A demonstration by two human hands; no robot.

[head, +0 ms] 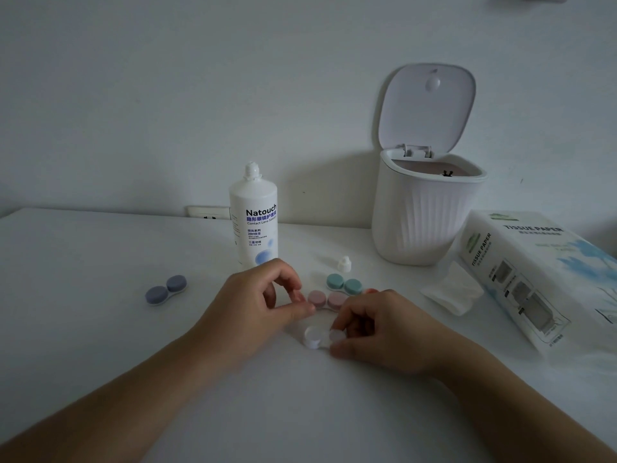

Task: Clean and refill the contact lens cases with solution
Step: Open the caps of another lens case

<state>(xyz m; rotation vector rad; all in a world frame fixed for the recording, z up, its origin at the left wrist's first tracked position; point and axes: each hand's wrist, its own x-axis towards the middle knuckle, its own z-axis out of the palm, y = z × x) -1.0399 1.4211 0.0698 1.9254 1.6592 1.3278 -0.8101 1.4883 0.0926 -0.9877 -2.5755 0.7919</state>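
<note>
A white contact lens case [314, 337] lies on the white table in front of me. My right hand [380, 332] pinches the case's right-hand cap between thumb and forefinger. My left hand [257, 302] hovers just left of it with loosely curled fingers and nothing visible between them. Behind the hands lie a pink case [325, 299] and a teal case [344, 284], both capped. A blue-purple case [166, 289] sits apart at the left. The white solution bottle [253, 222] stands uncapped behind my left hand, and its small cap [344, 264] rests to its right.
A white ribbed bin [424, 215] with its lid up stands at the back right. A tissue paper pack [534, 279] lies at the right edge, a crumpled tissue [450, 294] beside it. A small reddish object [372, 290] peeks out behind my right hand.
</note>
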